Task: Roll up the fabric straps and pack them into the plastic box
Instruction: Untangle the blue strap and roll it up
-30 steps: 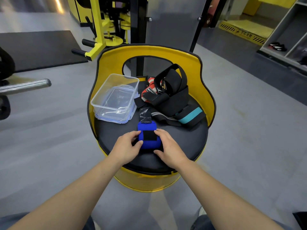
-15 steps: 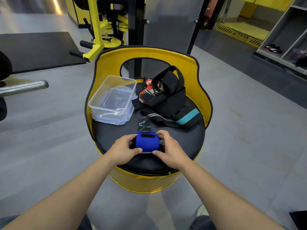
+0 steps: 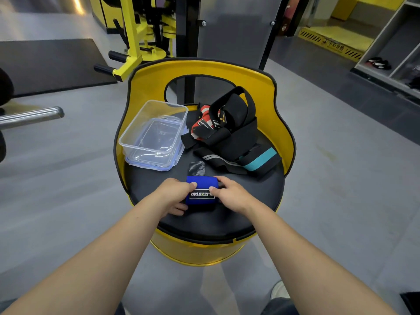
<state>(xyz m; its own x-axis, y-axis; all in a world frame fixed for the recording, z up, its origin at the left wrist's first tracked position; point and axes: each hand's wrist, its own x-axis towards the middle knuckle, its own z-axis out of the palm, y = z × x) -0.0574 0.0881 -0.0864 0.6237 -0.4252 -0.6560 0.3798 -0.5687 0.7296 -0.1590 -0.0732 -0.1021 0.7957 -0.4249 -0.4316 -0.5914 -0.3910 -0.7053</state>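
Both grips are closing on the blue strap [image 3: 201, 193]: our left hand [image 3: 175, 194] and right hand [image 3: 231, 193] are pinching its ends on the black seat [image 3: 227, 214]. We are judging that even, tight rolling matters before moving it to the plastic box [image 3: 154, 137].

Both hands, left [image 3: 173, 195] and right [image 3: 231, 194], grip a rolled blue strap [image 3: 201, 193] beside the plastic box [image 3: 154, 135].
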